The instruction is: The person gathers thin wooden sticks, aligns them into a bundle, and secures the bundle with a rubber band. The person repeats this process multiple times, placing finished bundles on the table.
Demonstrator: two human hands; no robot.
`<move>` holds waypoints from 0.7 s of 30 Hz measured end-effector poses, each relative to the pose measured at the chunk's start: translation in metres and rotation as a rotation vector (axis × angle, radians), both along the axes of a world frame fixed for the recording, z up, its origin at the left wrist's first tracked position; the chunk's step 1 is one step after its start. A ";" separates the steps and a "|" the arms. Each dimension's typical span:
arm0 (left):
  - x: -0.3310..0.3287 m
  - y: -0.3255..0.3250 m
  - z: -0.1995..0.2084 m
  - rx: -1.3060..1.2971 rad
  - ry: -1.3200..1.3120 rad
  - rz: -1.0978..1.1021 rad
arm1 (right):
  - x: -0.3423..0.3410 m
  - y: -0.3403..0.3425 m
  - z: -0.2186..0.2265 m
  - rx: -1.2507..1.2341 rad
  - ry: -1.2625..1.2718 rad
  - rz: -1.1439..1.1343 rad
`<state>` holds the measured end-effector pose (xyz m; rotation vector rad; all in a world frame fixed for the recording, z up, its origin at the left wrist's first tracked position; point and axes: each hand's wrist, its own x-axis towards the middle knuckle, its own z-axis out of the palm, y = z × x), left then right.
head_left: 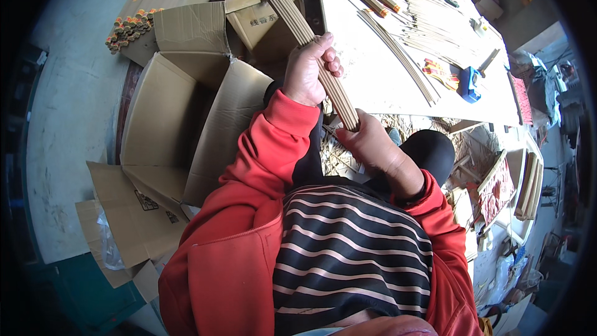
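A bundle of long tan incense sticks (337, 94) slants across in front of me, its far end reaching up toward the cartons. My left hand (310, 70) is wrapped round the middle of the bundle, fingers curled over it. At the near end, my right hand (371, 141) grips the sticks, thumb beside their tips; its other fingers are mostly hidden. Just right of the bundle is the white work table (354, 56), where loose incense sticks (398, 56) lie in a thin row.
An open cardboard box (160, 112) stands at my left. Banded stick bundles (155, 0) are stacked beyond it, beside a smaller carton (255, 22). A blue tape dispenser (469, 84) and red-yellow labels (440, 73) lie on the table. Broken sticks (336, 155) litter the floor below.
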<state>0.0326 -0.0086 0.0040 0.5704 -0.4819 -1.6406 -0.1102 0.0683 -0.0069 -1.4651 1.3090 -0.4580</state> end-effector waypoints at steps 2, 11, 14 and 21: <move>-0.012 0.009 -0.004 -0.012 0.013 -0.091 | -0.003 -0.003 -0.001 0.007 -0.029 -0.004; -0.009 0.008 -0.015 -0.121 0.082 -0.145 | -0.011 -0.011 -0.004 -0.074 -0.185 0.068; 0.000 0.005 -0.015 -0.150 0.123 -0.132 | -0.013 -0.009 0.004 -0.152 -0.340 -0.022; 0.006 0.003 -0.018 -0.241 0.101 -0.114 | -0.013 -0.007 0.016 -0.470 -0.062 -0.116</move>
